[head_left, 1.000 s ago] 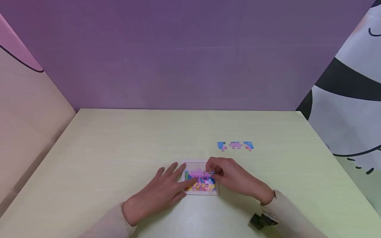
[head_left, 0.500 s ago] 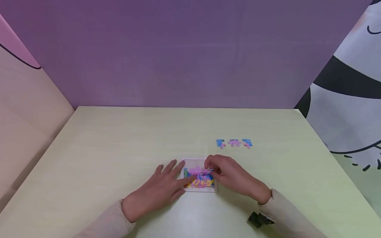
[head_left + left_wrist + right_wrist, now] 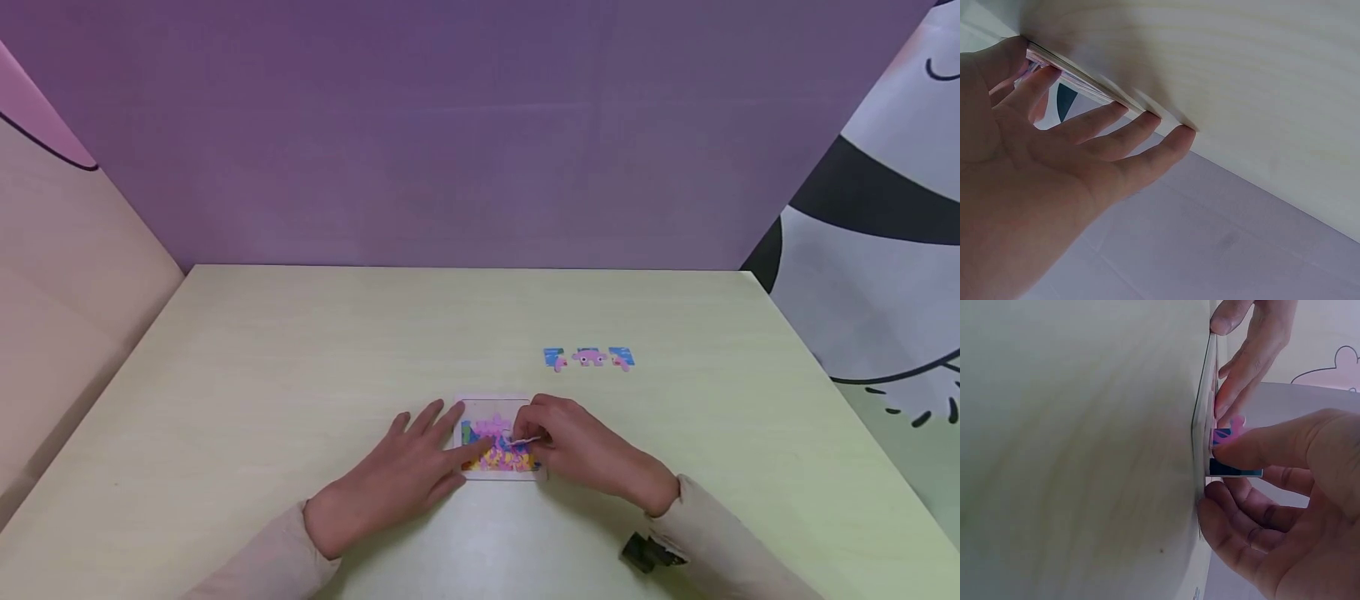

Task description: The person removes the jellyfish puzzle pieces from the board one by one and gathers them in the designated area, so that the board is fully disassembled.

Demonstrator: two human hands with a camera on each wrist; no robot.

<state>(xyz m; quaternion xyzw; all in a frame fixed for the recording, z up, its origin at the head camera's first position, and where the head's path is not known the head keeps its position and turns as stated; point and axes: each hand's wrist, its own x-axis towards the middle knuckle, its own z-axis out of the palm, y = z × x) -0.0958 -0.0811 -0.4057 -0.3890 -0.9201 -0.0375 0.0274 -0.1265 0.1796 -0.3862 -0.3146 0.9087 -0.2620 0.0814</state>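
Observation:
A jigsaw puzzle (image 3: 498,461) in a pale frame (image 3: 498,478) lies near the front of the table, its lower part covered in pink, blue and yellow pieces. My left hand (image 3: 401,479) is spread flat at its left side; the index finger touches the picture and other fingertips rest on the table beside the frame. With thumb and fingers my right hand (image 3: 588,446) pinches a puzzle piece (image 3: 1230,433), blue and pink, tilted up over the frame's right side. In the left wrist view my left hand (image 3: 1079,150) has its fingers straight along the frame's edge.
Three loose puzzle pieces (image 3: 589,357) lie in a row behind the frame to the right. A black wrist device (image 3: 649,553) hangs at the right sleeve. A purple panel (image 3: 465,133) closes off the table's back edge.
The piece pinched in my right hand has been lifted and tilted up from the puzzle's right side. My left hand stays in place on the frame. The view has shifted slightly.

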